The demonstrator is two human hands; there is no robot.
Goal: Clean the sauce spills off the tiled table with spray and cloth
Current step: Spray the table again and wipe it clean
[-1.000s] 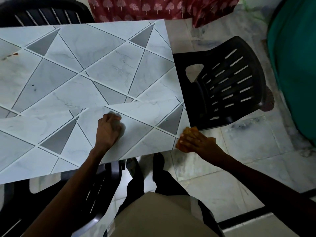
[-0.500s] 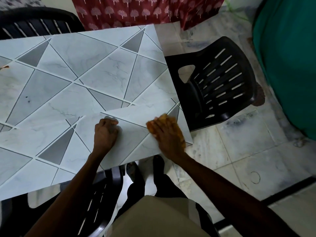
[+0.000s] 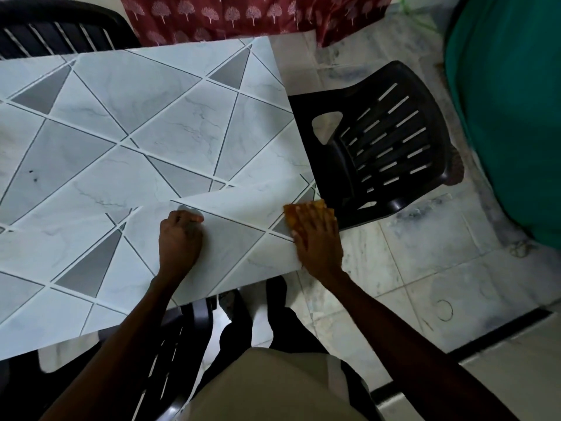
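The tiled table (image 3: 151, 117) has a grey and white triangle pattern and fills the left half of the view. My right hand (image 3: 315, 238) lies flat with straight fingers on an orange cloth (image 3: 320, 205), pressing it onto the table's near right corner by the edge. My left hand (image 3: 179, 238) rests on the tabletop a little to the left, fingers curled into a fist, with nothing visible in it. A few small dark specks (image 3: 32, 174) mark the tiles at the far left. No spray bottle is in view.
A black slatted plastic chair (image 3: 394, 141) stands against the table's right edge. Another black chair (image 3: 60, 31) is at the back left, and a third (image 3: 182, 344) sits under the near edge by my legs. Red patterned fabric (image 3: 227, 16) hangs behind; a green cover (image 3: 510, 101) is at the right.
My right hand brought the orange cloth from beyond the table's edge onto the tiles, then slid it right toward the corner. My left hand stayed put.
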